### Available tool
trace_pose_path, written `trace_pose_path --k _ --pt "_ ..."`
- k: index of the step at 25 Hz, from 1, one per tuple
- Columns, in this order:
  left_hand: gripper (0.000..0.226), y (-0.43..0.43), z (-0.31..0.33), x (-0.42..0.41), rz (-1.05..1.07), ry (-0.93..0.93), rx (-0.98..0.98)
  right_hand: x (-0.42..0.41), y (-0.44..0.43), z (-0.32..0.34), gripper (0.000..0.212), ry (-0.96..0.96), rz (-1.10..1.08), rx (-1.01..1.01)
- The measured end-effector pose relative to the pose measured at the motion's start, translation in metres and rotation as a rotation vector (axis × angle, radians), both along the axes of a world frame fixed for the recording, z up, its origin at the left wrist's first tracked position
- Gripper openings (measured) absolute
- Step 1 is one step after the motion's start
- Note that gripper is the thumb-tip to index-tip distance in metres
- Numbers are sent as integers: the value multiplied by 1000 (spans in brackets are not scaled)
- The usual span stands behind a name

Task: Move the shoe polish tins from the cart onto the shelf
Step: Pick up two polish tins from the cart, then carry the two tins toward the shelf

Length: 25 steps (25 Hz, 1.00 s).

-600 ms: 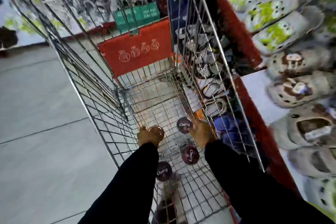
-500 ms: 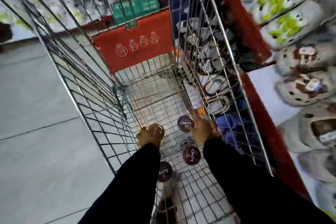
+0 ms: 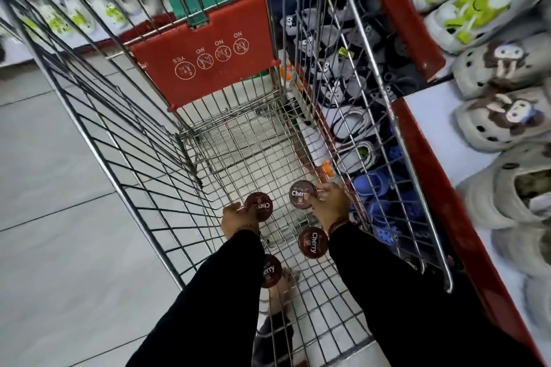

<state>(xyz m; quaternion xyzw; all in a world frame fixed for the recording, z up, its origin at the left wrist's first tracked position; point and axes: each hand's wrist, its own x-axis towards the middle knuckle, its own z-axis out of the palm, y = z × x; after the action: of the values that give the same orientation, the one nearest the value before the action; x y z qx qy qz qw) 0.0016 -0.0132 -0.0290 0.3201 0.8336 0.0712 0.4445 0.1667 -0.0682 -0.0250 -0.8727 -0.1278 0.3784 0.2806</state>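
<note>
Both my arms reach down into a wire shopping cart (image 3: pixel 167 164). My left hand (image 3: pixel 235 220) grips a round dark-red Cherry polish tin (image 3: pixel 258 206) by its edge, label side showing. My right hand (image 3: pixel 331 205) holds a second Cherry tin (image 3: pixel 302 194) at its right rim. Two more Cherry tins lie on the cart's mesh floor: one (image 3: pixel 313 242) just below my right hand, another (image 3: pixel 270 271) partly hidden by my left sleeve. The shelf (image 3: pixel 429 116) with a red edge and white surface runs along the right of the cart.
Rows of grey and green-patterned clogs (image 3: pixel 501 116) fill the shelf on the right. Lower shelves behind the cart's right wall hold dark and blue clogs (image 3: pixel 378 188). The red child-seat flap (image 3: pixel 205 53) closes the cart's far end. Grey floor tiles (image 3: pixel 59 188) lie to the left.
The tin in my left hand has turned, so its Cherry label now faces up instead of its shiny underside. My right hand has closed further around its tin. The view has tilted slightly.
</note>
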Motion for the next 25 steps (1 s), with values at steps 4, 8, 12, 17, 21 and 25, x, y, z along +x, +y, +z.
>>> trace_pose_path --k 4,8,12,17,21,25 --pt "39 -6 27 -5 -13 -93 -16 3 -10 24 40 114 -105 38" --pt "41 -14 72 -8 43 -201 22 -3 -23 71 36 138 -124 112" --pt "38 -29 140 -11 139 -315 125 -12 -50 131 33 107 -177 223" --pt "37 -59 222 -8 123 -486 249 -17 -90 219 32 150 -286 384" --pt "37 -88 287 3 75 -626 363 -12 -131 284 34 163 -389 616" --pt "38 -121 338 20 -11 -726 418 -1 -175 335 28 97 -438 783"
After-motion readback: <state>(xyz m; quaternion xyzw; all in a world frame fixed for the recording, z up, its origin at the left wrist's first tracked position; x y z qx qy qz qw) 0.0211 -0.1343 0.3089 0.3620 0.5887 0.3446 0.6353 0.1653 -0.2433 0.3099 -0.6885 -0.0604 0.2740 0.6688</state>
